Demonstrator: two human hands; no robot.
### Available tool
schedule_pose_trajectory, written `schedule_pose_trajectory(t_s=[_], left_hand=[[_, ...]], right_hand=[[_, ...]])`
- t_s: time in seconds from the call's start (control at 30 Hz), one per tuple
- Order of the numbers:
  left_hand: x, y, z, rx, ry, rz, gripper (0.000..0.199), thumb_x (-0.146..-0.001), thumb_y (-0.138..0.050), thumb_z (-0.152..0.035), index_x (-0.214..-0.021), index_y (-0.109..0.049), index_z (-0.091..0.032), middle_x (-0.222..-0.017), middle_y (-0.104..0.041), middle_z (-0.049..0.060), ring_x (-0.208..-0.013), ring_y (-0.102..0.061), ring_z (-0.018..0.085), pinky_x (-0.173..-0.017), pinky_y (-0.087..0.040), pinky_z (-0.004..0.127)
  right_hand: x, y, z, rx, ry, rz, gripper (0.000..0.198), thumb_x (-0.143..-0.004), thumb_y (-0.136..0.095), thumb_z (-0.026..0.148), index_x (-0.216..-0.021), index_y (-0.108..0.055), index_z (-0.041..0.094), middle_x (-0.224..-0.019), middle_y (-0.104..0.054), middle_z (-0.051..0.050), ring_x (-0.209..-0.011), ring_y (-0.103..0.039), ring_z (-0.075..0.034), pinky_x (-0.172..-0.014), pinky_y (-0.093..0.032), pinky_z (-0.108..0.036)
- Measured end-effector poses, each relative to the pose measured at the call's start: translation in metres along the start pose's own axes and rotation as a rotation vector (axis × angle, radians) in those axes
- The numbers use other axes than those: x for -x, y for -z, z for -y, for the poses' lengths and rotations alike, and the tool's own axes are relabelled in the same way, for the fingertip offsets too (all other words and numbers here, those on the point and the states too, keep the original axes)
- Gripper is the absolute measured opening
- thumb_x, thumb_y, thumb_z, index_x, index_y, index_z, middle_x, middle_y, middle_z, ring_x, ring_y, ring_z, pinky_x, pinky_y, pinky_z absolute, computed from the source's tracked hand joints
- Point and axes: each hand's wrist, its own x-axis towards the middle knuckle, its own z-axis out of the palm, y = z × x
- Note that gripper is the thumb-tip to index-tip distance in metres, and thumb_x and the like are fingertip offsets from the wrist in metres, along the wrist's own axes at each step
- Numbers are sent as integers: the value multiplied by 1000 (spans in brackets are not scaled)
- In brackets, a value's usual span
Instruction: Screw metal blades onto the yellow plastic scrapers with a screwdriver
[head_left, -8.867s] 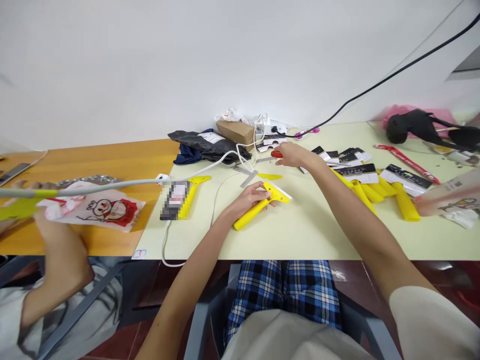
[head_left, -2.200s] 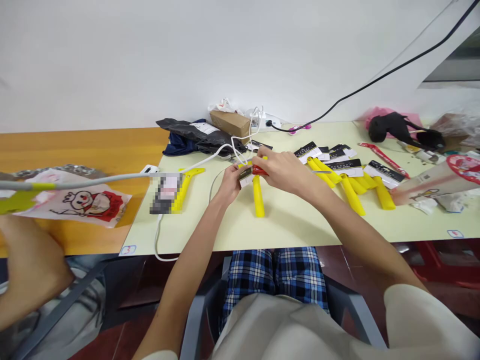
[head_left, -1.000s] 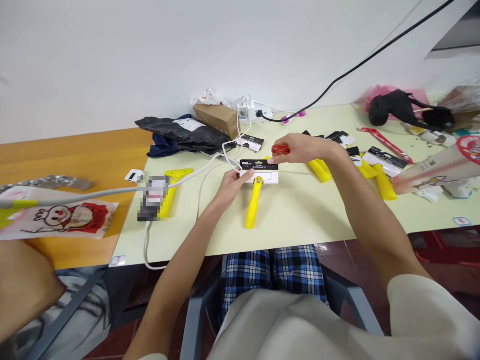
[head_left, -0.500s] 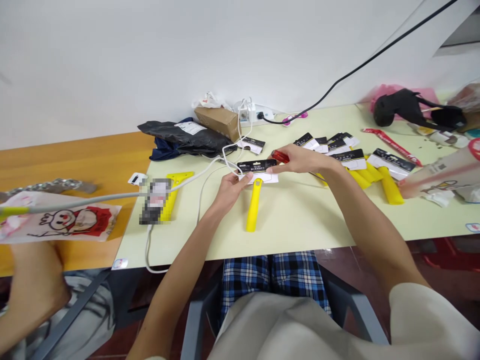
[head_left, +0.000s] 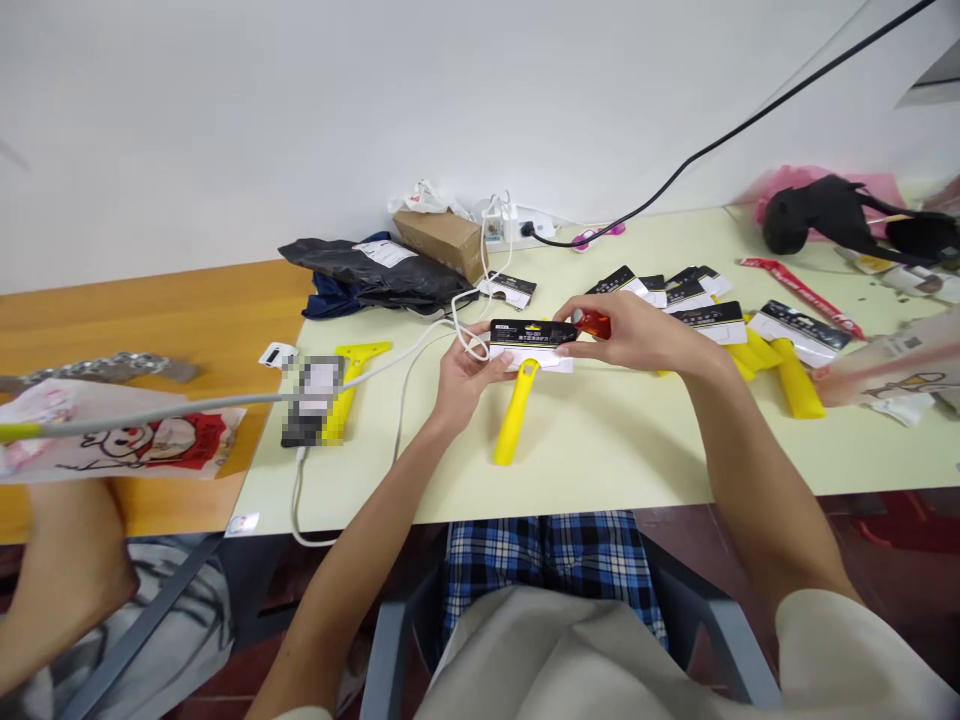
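Note:
Over the table in front of me is a yellow scraper (head_left: 517,415), its handle pointing down toward me and its head covered by a black-and-white card (head_left: 534,335). My left hand (head_left: 466,378) pinches the card's left side, thumb on the front. On the card's right edge rest the thumb and fingers of my right hand (head_left: 626,330), which also holds a red-handled screwdriver (head_left: 592,322); most of its shaft is hidden. A white cable (head_left: 466,335) loops close by my left fingers.
Several carded yellow scrapers (head_left: 796,378) lie on the right. At left are a yellow scraper (head_left: 363,352) and a blurred-out device (head_left: 311,400) on a cable. A black parcel (head_left: 390,278) and cardboard box (head_left: 441,240) stand behind. Another person's arm (head_left: 79,570) is far left.
Both hands and the scraper's carded end have shifted slightly right, so the yellow handle leans a bit more. The grip on the card and screwdriver looks the same. The view has shifted slightly.

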Motion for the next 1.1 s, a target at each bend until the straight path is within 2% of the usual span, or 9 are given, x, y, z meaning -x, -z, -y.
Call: schedule_pose_trajectory(t_s=[0.13, 0.3, 0.4, 0.63, 0.7, 0.8, 0.9, 1.0, 1.1], left_hand=[[-1, 1, 3, -2, 37, 24, 80, -70, -102, -41, -139, -62, -27, -91, -76, -2, -93, -81, 22, -90, -71, 42], [-2, 5, 8, -131, 207, 230, 54, -76, -98, -45, -113, -70, -18, -106, -83, 11, -93, -81, 26, -84, -68, 40], [0, 5, 11, -225, 253, 322, 52, -79, -95, -48, -116, -71, -20, -101, -83, 11, -91, -80, 25, -82, -64, 37], [2, 5, 21, -607, -35, 288, 32, -90, -83, -52, -97, -75, -22, -87, -73, 3, -74, -60, 17, -70, -44, 31], [1, 5, 22, -770, -125, 246, 28, -91, -81, -49, -93, -73, -22, -88, -71, 3, -79, -58, 19, -76, -45, 33], [0, 5, 24, -1013, -227, 235, 23, -95, -75, -44, -91, -66, -23, -91, -70, 3, -89, -61, 22, -91, -49, 39], [-1, 7, 29, -1132, -294, 251, 20, -97, -72, -40, -98, -63, -22, -97, -70, 4, -98, -64, 25, -103, -48, 46], [0, 10, 32, -1154, -345, 255, 31, -100, -70, -40, -123, -62, -21, -119, -70, 9, -115, -65, 28, -112, -46, 50], [2, 12, 28, -1167, -435, 319, 41, -105, -64, -40, -141, -58, -21, -141, -66, 13, -137, -59, 29, -122, -40, 52]], right_hand=[[0, -1, -4, 76, -5, 43, 30, -95, -72, 48, -107, -68, 21, -80, -62, 0, -69, -52, -16, -68, -33, -33], [-3, -8, -21, 178, -50, 232, 33, -94, -70, 48, -82, -55, 22, -73, -58, 0, -63, -48, -16, -62, -31, -34], [-6, -12, -30, 142, -63, 339, 30, -95, -69, 42, -79, -53, 22, -72, -57, 1, -62, -48, -15, -61, -31, -33], [-5, -16, -25, 171, -141, 369, 22, -94, -71, 29, -80, -56, 21, -70, -58, 1, -64, -50, -15, -62, -32, -32], [-2, -18, -21, 263, -145, 246, 20, -97, -68, 31, -82, -60, 21, -71, -60, -1, -64, -50, -16, -62, -30, -32], [10, -19, -15, 425, -53, -87, 25, -105, -61, 36, -86, -63, 20, -71, -61, -4, -64, -51, -18, -62, -28, -33], [38, -15, -6, 435, 206, -362, 24, -110, -55, 37, -94, -64, 21, -80, -67, -5, -69, -59, -19, -66, -38, -33], [80, -11, -3, 562, 426, -551, 29, -105, -68, 49, -116, -67, 22, -113, -73, -15, -97, -67, -28, -82, -50, -41], [129, -20, -10, 640, 518, -610, 50, -100, -78, 46, -136, -64, 14, -86, -68, -8, -69, -58, -21, -63, -47, -37]])
